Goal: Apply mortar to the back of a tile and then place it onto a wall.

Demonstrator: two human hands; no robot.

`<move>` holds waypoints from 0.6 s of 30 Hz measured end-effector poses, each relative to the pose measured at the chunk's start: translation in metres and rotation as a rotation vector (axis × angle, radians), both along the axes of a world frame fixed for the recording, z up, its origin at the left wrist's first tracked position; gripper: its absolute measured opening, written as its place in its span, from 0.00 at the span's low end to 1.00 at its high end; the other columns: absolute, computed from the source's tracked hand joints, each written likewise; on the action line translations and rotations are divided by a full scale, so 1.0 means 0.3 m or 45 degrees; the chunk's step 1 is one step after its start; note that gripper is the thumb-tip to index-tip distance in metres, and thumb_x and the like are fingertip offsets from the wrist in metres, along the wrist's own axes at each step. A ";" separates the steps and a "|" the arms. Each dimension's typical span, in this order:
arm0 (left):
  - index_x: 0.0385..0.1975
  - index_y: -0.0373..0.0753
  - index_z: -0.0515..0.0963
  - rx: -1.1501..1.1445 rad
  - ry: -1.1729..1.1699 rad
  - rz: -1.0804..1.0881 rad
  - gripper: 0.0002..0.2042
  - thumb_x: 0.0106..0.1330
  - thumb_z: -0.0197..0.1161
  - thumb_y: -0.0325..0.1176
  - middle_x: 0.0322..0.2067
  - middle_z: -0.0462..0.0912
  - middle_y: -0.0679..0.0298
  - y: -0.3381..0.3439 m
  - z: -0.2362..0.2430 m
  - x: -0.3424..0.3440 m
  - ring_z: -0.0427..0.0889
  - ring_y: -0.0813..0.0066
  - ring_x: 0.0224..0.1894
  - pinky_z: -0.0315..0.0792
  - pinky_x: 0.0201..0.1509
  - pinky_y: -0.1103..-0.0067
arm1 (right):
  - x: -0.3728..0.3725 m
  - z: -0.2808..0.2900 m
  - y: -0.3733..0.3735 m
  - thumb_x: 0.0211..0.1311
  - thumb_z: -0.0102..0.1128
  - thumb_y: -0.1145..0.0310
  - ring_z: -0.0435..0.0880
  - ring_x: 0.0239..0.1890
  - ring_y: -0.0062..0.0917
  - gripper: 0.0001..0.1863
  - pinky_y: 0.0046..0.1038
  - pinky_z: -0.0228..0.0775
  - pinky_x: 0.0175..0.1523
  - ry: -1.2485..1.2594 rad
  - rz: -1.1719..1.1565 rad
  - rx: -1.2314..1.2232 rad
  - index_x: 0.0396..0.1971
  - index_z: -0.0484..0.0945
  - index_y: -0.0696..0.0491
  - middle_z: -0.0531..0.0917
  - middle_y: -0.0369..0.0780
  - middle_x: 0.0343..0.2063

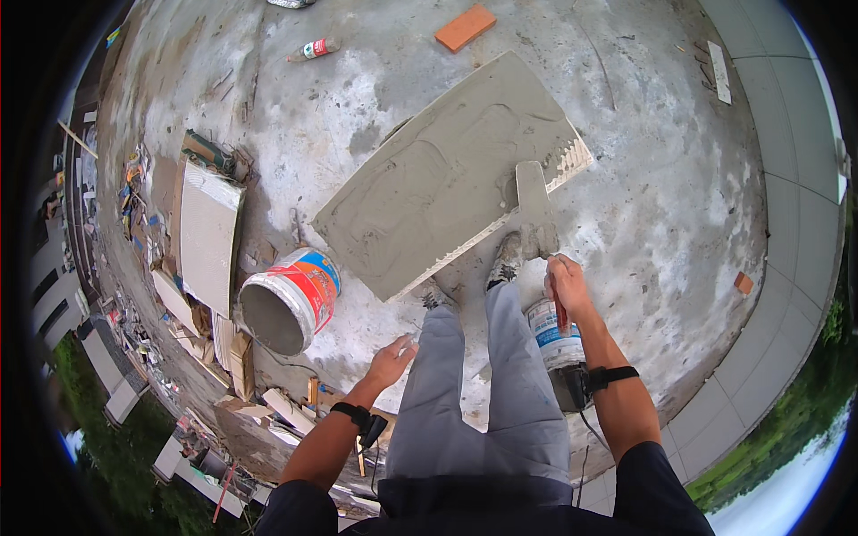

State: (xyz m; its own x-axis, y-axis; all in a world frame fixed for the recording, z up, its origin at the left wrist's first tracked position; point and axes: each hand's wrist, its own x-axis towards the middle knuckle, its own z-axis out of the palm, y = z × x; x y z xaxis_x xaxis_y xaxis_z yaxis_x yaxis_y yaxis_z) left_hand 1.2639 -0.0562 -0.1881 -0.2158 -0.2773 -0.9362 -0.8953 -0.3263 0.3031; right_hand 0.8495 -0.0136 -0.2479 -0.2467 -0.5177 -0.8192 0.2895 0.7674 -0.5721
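Note:
A large pale tile (429,179) lies ahead of my feet, coated with grey mortar except a small ridged patch at the right corner. My right hand (570,286) grips the reddish handle of a trowel (532,192); its mortar-coated blade rests at the tile's near edge, right of centre. My left hand (391,362) hangs beside my left leg with fingers apart, holding nothing. A red-and-white bucket (308,290) of grey mortar stands left of my feet. A white-and-blue bucket (545,322) sits beside my right leg, partly behind my right arm.
Boards and panels (206,232) with scattered scraps line the left. An orange brick (465,27) and a plastic bottle (313,49) lie at the back. A small brick piece (742,282) lies at the right, near the grey paved edge (786,232) of the concrete surface.

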 end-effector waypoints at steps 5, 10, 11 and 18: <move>0.63 0.40 0.72 -0.168 -0.015 0.059 0.28 0.72 0.53 0.55 0.54 0.81 0.46 0.015 -0.063 0.231 0.78 0.50 0.59 0.71 0.63 0.67 | 0.505 -0.056 0.061 0.71 0.52 0.58 0.71 0.14 0.21 0.16 0.28 0.66 0.21 -0.369 0.134 0.089 0.36 0.75 0.57 0.73 0.36 0.16; 0.63 0.40 0.72 -0.073 0.062 0.154 0.28 0.72 0.53 0.54 0.55 0.80 0.46 0.066 -0.051 0.298 0.77 0.48 0.60 0.70 0.63 0.66 | 0.749 -0.085 0.157 0.70 0.53 0.55 0.82 0.21 0.32 0.16 0.35 0.74 0.27 0.256 0.881 -0.048 0.35 0.73 0.56 0.81 0.43 0.20; 0.63 0.40 0.72 -0.075 0.059 0.162 0.28 0.72 0.53 0.54 0.55 0.80 0.46 0.082 -0.050 0.343 0.77 0.48 0.60 0.70 0.63 0.66 | 0.773 -0.092 0.167 0.68 0.55 0.54 0.86 0.25 0.37 0.19 0.39 0.77 0.31 0.681 1.209 -0.193 0.42 0.75 0.56 0.84 0.46 0.24; 0.61 0.38 0.73 -0.070 0.001 0.254 0.27 0.73 0.53 0.53 0.56 0.80 0.47 0.205 -0.023 0.613 0.77 0.53 0.61 0.68 0.65 0.69 | 0.427 -0.016 -0.029 0.70 0.52 0.53 0.87 0.31 0.44 0.18 0.45 0.78 0.35 1.263 1.262 0.123 0.39 0.73 0.54 0.85 0.48 0.29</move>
